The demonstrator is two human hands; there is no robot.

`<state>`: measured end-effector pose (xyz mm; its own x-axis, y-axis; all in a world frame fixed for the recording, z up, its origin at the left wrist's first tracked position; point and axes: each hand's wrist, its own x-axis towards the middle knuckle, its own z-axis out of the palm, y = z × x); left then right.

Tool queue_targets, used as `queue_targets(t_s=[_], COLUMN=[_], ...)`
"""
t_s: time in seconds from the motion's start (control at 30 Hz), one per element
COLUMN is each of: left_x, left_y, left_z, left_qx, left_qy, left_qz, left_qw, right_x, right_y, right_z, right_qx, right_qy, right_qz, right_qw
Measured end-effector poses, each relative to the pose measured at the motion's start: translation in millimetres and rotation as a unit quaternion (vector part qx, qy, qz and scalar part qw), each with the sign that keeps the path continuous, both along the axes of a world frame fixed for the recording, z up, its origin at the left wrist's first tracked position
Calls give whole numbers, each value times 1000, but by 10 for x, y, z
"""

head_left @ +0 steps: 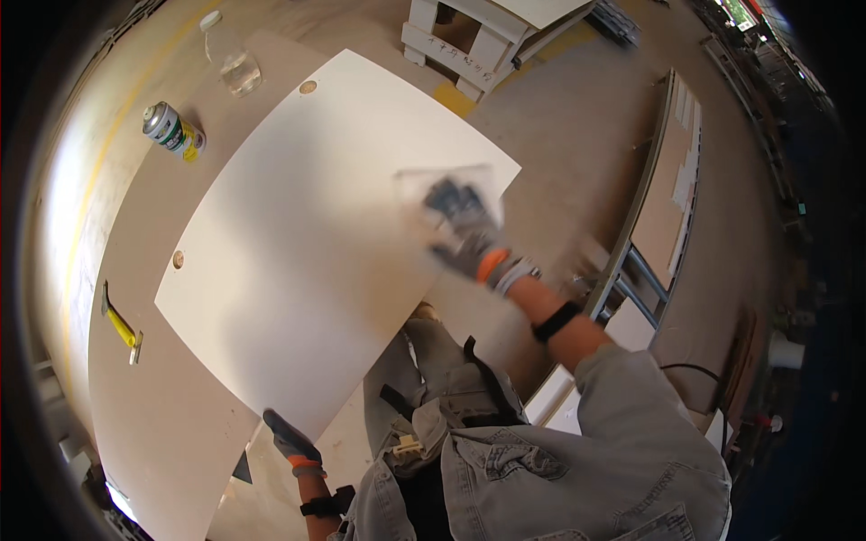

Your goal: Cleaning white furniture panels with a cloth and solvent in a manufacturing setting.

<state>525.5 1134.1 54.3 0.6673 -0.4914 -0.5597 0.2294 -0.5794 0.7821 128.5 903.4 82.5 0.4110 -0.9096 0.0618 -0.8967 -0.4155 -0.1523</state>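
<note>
A white panel [298, 207] lies across a larger brownish board. It has two round holes [308, 87] near its left edge. At the panel's near edge, my left hand [293, 444], in a dark glove with an orange cuff, is closed on the rim; the thumb is hidden. My right hand [462, 221], gloved too, is over the panel's right part and smeared by motion. Around it shows a pale, thin, cloth-like square [415, 185], too blurred to name surely. Whether those fingers grip it cannot be seen.
Left of the panel, on the brownish board [135, 270], are a spray can [174, 132], a clear bottle [233, 59] with liquid and a yellow-handled tool [119, 325]. A white wooden stand [460, 45] is at the back; a metal-framed rack [645, 207] with boards stands at right.
</note>
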Motion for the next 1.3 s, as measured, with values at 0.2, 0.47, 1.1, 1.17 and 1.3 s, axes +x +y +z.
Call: queue_targets(t_s=[0.2, 0.47, 1.1, 1.17, 1.3], left_x=[-28, -142, -301, -486, -786], left_y=[-154, -206, -1845, -2215, -3121], left_z=[-66, 2, 1187, 1260, 1435], left_qx=[-46, -94, 10, -44, -42], left_qy=[46, -54, -347, -321, -420], left_qz=[17, 77, -477, -493, -500], left_qw=[998, 991, 808, 808, 756], right_x=[-255, 1635, 253, 321, 201], right_y=[-363, 1069, -1215, -1194, -986], right_z=[-10, -32, 892, 876, 932], right_qx=[-17, 103, 405, 418, 394], right_qy=[64, -158, -887, -883, -889], right_qz=[-150, 416, 69, 114, -47], right_qw=[986, 890, 210, 180, 228])
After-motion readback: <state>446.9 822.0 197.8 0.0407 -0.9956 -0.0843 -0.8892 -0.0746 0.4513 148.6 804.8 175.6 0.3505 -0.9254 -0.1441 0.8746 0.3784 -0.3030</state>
